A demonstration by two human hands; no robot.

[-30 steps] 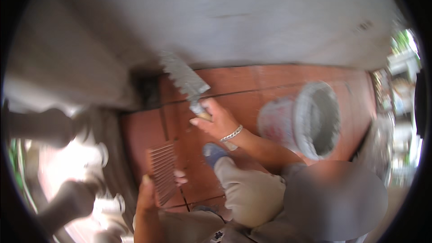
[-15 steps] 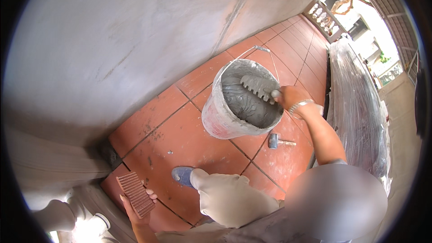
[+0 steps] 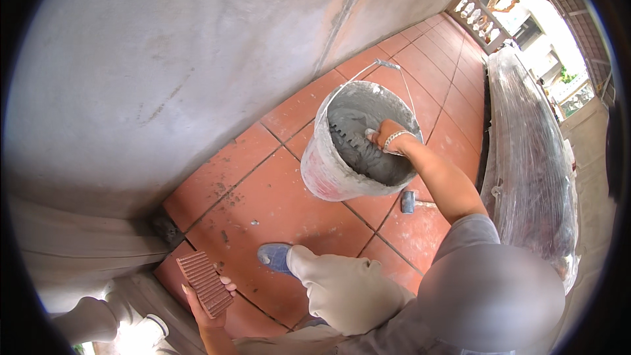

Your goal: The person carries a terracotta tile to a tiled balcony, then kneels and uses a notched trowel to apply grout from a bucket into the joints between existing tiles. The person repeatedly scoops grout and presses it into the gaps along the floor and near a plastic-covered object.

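1. My right hand [image 3: 386,133] is down inside the bucket [image 3: 328,171], closed around the handle of a notched trowel [image 3: 348,139]. A bracelet sits on that wrist.
2. The trowel's toothed blade lies against the grey mortar [image 3: 374,161] that fills the lower part of the bucket; its teeth point toward the bucket's left wall.
3. The bucket stands on the red floor tiles [image 3: 263,204], near the grey wall [image 3: 164,72]. Its outside is smeared with pale mortar, and its wire handle [image 3: 388,66] rests tipped over the far rim.
4. My left hand [image 3: 207,306] is low at the left, fingers curled under a ribbed reddish-brown tile [image 3: 205,283], which I hold flat with the ribs facing up. It is well apart from the bucket.
5. A hammer [image 3: 409,201] lies on the floor just beside the bucket's near side, its head toward me.
6. My blue shoe [image 3: 275,256] is planted on the floor between the tile and the bucket, with my pale trouser knee [image 3: 342,292] bent above it.
7. To the right, a long bundle wrapped in clear plastic [image 3: 532,158] lies along the floor.
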